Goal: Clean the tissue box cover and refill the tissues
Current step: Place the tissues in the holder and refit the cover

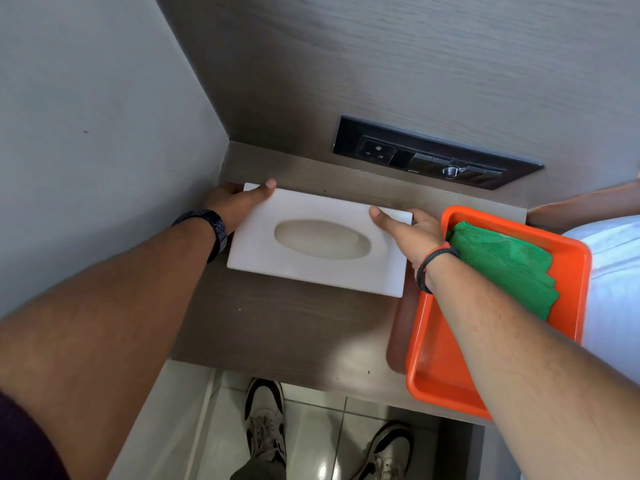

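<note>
**Both hands on one white cover, one tray beside it**

There was one tissue box cover point(320, 242), white, flat-topped, with a single oval opening in its top. Through that opening only a pale beige surface showed; whether it was tissue could not be told. Two hands held the cover by its short ends. The left hand point(237, 202) gripped the far-left end, thumb lying over the top corner, the other fingers hidden behind the edge. The right hand point(410, 233) clasped the right end, thumb pressed on the top face, fingers wrapped down out of sight. A dark watch point(209, 228) sat on the left wrist, and a black-and-red band point(434, 268) on the right.

One orange tray point(446, 368) stood just right of the cover, near but not plainly touching it, its front corner overhanging the shelf edge. Inside lay one folded green cloth point(509, 266), pushed toward the far right of the tray; the right forearm crossed over the tray's near half.

Cover and tray rested on a grey-brown wooden shelf point(270, 327) set into a corner, a plain grey wall to the left and a wood-grain panel behind. One black switch and socket plate point(436, 155) was mounted in that panel. Below the shelf, two trainers point(265, 420) stood on glossy pale tiles.
</note>
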Action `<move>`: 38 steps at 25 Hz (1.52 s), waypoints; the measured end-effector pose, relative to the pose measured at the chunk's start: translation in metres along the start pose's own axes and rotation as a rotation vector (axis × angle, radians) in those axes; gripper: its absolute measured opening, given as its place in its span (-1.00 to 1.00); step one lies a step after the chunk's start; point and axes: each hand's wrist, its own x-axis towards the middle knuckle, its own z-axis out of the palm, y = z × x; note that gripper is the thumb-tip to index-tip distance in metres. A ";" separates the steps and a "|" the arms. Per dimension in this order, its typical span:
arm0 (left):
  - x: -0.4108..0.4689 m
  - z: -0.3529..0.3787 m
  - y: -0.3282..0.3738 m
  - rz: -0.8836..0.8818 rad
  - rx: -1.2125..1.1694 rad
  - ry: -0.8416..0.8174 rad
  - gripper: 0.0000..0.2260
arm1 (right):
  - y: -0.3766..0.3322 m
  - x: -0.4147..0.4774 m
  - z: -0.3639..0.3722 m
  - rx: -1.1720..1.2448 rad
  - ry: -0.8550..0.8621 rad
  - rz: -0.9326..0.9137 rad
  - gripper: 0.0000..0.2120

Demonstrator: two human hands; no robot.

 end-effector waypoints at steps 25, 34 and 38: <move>0.006 0.002 0.002 0.167 0.218 0.036 -0.32 | -0.002 0.006 -0.011 -0.302 -0.071 -0.229 -0.56; 0.011 0.003 0.011 0.349 0.394 -0.057 -0.40 | -0.018 0.013 -0.014 -0.518 -0.171 -0.281 -0.23; 0.020 0.001 0.013 0.362 0.467 -0.096 -0.33 | -0.026 0.025 -0.015 -0.611 -0.234 -0.248 -0.02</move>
